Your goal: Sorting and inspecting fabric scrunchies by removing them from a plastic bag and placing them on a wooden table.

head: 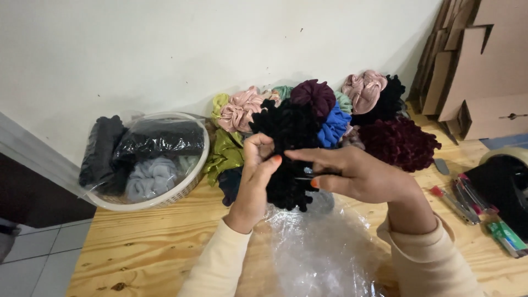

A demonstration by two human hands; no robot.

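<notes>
Both my hands hold a bunch of black velvet scrunchies (289, 143) up above the wooden table (143, 242). My left hand (254, 176) pinches the bunch from the left, thumb and fingers closed on the fabric. My right hand (352, 175) grips it from the right, fingers stretched across the lower part. A clear plastic bag (322, 247) lies crumpled on the table directly under the bunch. Behind it, against the wall, sits a pile of scrunchies (330, 110) in pink, maroon, blue, green and black.
A white basket (165, 195) at the left holds bagged black and grey scrunchies. Cardboard sheets (473, 60) lean at the back right. Cutters and markers (467, 198) and a tape dispenser (506, 181) lie at the right. The table's left edge drops to a tiled floor (38, 247).
</notes>
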